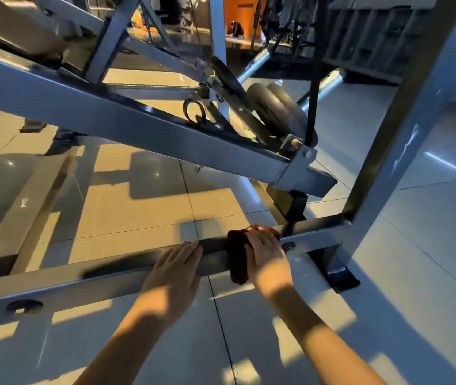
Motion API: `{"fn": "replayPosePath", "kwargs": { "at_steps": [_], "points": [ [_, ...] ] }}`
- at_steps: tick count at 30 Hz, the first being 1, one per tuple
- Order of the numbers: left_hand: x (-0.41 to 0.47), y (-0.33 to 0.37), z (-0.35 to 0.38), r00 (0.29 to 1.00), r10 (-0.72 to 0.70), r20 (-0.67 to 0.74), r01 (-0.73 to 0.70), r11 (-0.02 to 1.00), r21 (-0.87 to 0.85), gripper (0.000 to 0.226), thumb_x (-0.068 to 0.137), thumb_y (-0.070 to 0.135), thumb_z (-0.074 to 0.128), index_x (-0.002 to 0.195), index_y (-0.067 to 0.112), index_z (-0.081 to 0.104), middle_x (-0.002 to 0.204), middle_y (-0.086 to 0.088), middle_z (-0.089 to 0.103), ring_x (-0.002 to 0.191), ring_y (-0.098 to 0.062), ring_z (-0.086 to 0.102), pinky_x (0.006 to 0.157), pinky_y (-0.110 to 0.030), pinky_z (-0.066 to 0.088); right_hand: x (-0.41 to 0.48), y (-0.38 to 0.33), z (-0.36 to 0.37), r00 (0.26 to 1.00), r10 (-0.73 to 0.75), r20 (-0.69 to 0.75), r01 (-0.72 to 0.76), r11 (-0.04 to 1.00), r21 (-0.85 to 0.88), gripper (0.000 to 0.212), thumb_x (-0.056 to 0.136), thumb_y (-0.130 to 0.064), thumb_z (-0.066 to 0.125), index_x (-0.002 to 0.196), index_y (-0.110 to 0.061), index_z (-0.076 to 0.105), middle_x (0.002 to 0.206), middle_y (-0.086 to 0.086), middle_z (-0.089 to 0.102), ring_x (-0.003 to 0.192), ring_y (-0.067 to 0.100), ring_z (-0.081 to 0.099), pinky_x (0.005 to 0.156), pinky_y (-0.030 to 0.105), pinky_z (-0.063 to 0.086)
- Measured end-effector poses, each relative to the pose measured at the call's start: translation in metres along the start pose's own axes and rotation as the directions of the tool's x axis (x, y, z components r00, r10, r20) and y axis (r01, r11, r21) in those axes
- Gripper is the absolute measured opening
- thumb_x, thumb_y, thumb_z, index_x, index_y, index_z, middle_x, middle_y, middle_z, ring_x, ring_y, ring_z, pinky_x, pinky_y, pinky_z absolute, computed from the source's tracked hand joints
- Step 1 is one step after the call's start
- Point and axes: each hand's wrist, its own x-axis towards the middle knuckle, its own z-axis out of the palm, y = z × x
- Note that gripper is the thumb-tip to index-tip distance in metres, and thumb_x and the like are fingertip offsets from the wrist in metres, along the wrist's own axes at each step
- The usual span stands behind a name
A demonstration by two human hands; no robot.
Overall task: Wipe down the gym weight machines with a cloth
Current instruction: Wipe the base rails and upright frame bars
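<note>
A grey steel weight machine fills the view. Its low base bar (pixel 88 284) runs along the floor from lower left to an upright post (pixel 404 129) at the right. A dark brown cloth (pixel 236 258) is draped over this bar near the post. My right hand (pixel 267 252) lies on the cloth with its fingers curled over the bar's far edge, pressing the cloth to the metal. My left hand (pixel 178 269) rests flat on the same bar just left of the cloth, fingers straight.
A sloping beam (pixel 126 126) crosses above the base bar and ends in a bracket (pixel 302 168). Black weight plates (pixel 277 107) sit behind it. A bolt (pixel 288 246) sits in the bar right of my hand. Tiled floor (pixel 138 207) lies below, more machines at the back.
</note>
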Motion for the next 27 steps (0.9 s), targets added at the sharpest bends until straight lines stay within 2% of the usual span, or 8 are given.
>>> {"fn": "replayPosePath", "kwargs": {
  "at_steps": [5,8,10,13,16,19,23,27],
  "points": [
    [0.025,0.026,0.006,0.993,0.119,0.025,-0.119,0.993,-0.024,0.048,0.075,0.022,0.074,0.120,0.008,0.065,0.127,-0.006,0.062,0.115,-0.021,0.061,0.096,-0.034,0.047,0.021,0.047,-0.020,0.964,0.263,-0.029,-0.265,0.962,-0.060,0.037,0.099,-0.009,0.037,0.129,-0.005,0.057,0.129,0.019,0.057,0.128,0.036,0.046,0.113,0.041,0.031],
    [0.053,0.049,0.011,0.970,0.170,0.172,-0.158,0.984,-0.079,0.062,0.098,0.029,0.048,0.151,0.012,0.021,0.160,0.000,0.014,0.146,-0.016,0.015,0.117,-0.029,0.006,0.012,0.038,-0.010,0.985,0.162,-0.062,-0.167,0.983,-0.077,0.062,0.096,-0.046,0.023,0.122,-0.005,0.062,0.131,0.021,0.057,0.132,0.042,0.041,0.115,0.051,0.027],
    [0.067,0.062,0.020,0.967,0.164,0.196,-0.151,0.985,-0.078,0.058,0.102,0.029,0.036,0.153,0.016,0.011,0.161,0.003,0.005,0.147,-0.014,0.005,0.118,-0.029,0.001,0.009,0.044,-0.012,0.992,0.115,0.050,-0.108,0.986,-0.127,0.076,0.089,-0.062,0.016,0.130,-0.012,0.055,0.142,0.016,0.048,0.139,0.038,0.031,0.117,0.049,0.022],
    [0.073,0.073,0.036,0.974,0.176,0.144,-0.171,0.984,-0.051,0.058,0.096,0.027,0.050,0.148,0.010,0.030,0.154,-0.004,0.027,0.143,-0.019,0.025,0.117,-0.033,0.015,0.026,0.078,-0.035,0.984,0.165,0.063,-0.153,0.974,-0.167,0.056,0.097,-0.049,0.034,0.135,-0.012,0.052,0.145,0.011,0.044,0.141,0.032,0.027,0.118,0.041,0.017],
    [0.072,0.074,0.049,0.976,0.216,0.026,-0.215,0.976,-0.023,0.064,0.059,0.025,0.087,0.116,0.006,0.066,0.118,-0.007,0.065,0.108,-0.024,0.064,0.093,-0.036,0.049,0.041,0.116,-0.052,0.956,0.288,-0.061,-0.293,0.951,-0.096,0.049,0.094,-0.042,0.034,0.116,-0.010,0.063,0.123,0.013,0.057,0.126,0.036,0.043,0.112,0.047,0.030],
    [0.074,0.078,0.056,0.978,0.204,-0.040,-0.205,0.978,-0.025,0.062,0.054,0.025,0.088,0.109,0.006,0.070,0.110,-0.007,0.068,0.100,-0.024,0.067,0.087,-0.037,0.053,0.042,0.113,-0.043,0.943,0.323,-0.083,-0.329,0.941,-0.082,0.059,0.090,-0.046,0.024,0.113,-0.008,0.063,0.124,0.017,0.057,0.125,0.037,0.043,0.112,0.048,0.029],
    [0.084,0.097,0.060,0.978,0.207,-0.019,-0.208,0.977,-0.056,0.064,0.053,0.025,0.087,0.111,0.005,0.067,0.108,-0.006,0.066,0.101,-0.024,0.066,0.088,-0.037,0.054,0.030,0.108,-0.044,0.986,0.163,0.022,-0.161,0.984,-0.075,0.035,0.100,-0.023,0.047,0.131,-0.009,0.054,0.141,0.012,0.049,0.139,0.029,0.032,0.120,0.039,0.017],
    [0.086,0.104,0.064,0.980,0.199,-0.006,-0.199,0.976,-0.090,0.069,0.052,0.024,0.088,0.114,0.004,0.064,0.112,-0.008,0.064,0.105,-0.026,0.064,0.090,-0.038,0.053,0.048,0.141,-0.064,0.972,0.233,-0.041,-0.235,0.969,-0.077,0.042,0.095,-0.039,0.036,0.116,-0.015,0.063,0.119,0.007,0.062,0.120,0.026,0.051,0.111,0.044,0.032]
  ]
}}
